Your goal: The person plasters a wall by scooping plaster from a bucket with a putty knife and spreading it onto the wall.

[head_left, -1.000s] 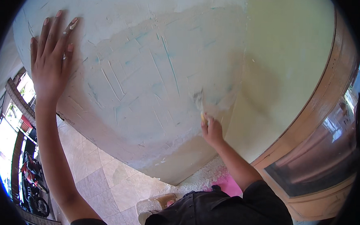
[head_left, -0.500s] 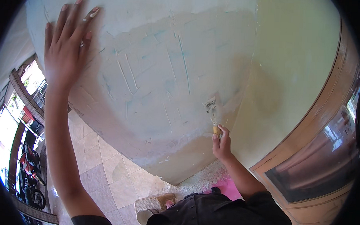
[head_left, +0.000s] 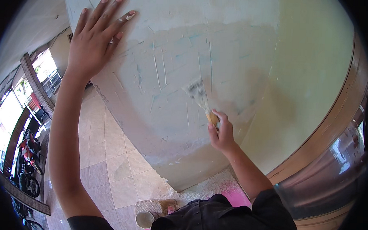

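A wall (head_left: 171, 126) stands before me, with a greyish patch of filler marked by ridges and faint bluish streaks. High on its left part, my left hand (head_left: 92, 49) lies flat with the fingers spread. White paste is smeared on some of its fingers. My right hand (head_left: 223, 132) grips the yellowish handle of a putty knife (head_left: 199, 95). The blade is spotted with pale and dark residue and points up and left, over the middle of the patch. Whether the blade touches the wall I cannot tell.
A wooden-framed window or door (head_left: 314, 149) borders the wall at right. Below, a woven stool or basket (head_left: 163, 204) with a round container (head_left: 145, 219) stands on floor tiles (head_left: 116, 165). White debris and a pink sheet (head_left: 236, 195) lie near the wall's base. Motorcycles (head_left: 30, 149) are outside at left.
My right hand has moved the putty knife up and left across the patch, tilting its blade leftward. The view has shifted; my left hand stays spread on the wall.
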`<state>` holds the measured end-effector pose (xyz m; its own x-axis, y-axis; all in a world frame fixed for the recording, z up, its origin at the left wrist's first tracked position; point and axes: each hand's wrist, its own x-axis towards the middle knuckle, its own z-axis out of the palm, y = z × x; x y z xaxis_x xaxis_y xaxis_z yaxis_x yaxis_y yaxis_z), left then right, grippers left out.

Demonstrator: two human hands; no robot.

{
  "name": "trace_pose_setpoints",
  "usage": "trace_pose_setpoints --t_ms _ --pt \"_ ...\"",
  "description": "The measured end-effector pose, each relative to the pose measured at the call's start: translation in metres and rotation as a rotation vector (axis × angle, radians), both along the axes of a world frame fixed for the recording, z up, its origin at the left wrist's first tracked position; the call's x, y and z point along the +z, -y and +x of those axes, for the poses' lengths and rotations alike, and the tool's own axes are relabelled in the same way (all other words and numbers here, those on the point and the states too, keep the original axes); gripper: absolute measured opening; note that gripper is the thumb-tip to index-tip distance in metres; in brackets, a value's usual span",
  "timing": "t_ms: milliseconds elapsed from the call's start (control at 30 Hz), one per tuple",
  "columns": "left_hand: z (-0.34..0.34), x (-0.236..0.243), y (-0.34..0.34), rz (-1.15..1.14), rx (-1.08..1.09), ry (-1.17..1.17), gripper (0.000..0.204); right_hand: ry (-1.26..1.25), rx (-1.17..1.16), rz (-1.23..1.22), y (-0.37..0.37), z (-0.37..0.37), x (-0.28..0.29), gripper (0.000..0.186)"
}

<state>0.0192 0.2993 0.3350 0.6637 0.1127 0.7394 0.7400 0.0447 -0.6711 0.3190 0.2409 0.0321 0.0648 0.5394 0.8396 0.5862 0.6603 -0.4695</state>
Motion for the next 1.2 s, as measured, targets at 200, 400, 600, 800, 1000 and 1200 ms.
trace_pose_setpoints --t_ms 200,400,600,800,1000,1200 --pt "-0.005 0.001 0.000 -0.011 0.000 0.017 0.039 0.156 -0.086 0.369 -0.017 -0.060 0.103 0.040" --pt "-0.002 0.001 0.006 -0.014 0.015 0.014 0.041 0.321 -0.161 -0.035 -0.006 -0.082 -0.030 0.042" --pt "-0.003 0.001 0.005 -0.013 0.021 0.002 0.041 0.274 0.046 0.313 -0.013 -0.059 -0.047 0.040" --pt "0.008 0.001 0.023 -0.290 -0.006 0.135 0.043 0.350 -0.038 0.307 -0.035 -0.083 0.084 0.035" --pt "0.004 0.002 0.015 -0.233 -0.024 0.078 0.043 0.516 -0.142 0.069 -0.015 -0.078 -0.018 0.035" --pt "0.001 -0.002 0.013 -0.227 -0.050 0.089 0.043 0.399 -0.090 0.433 -0.014 -0.068 0.039 0.032"
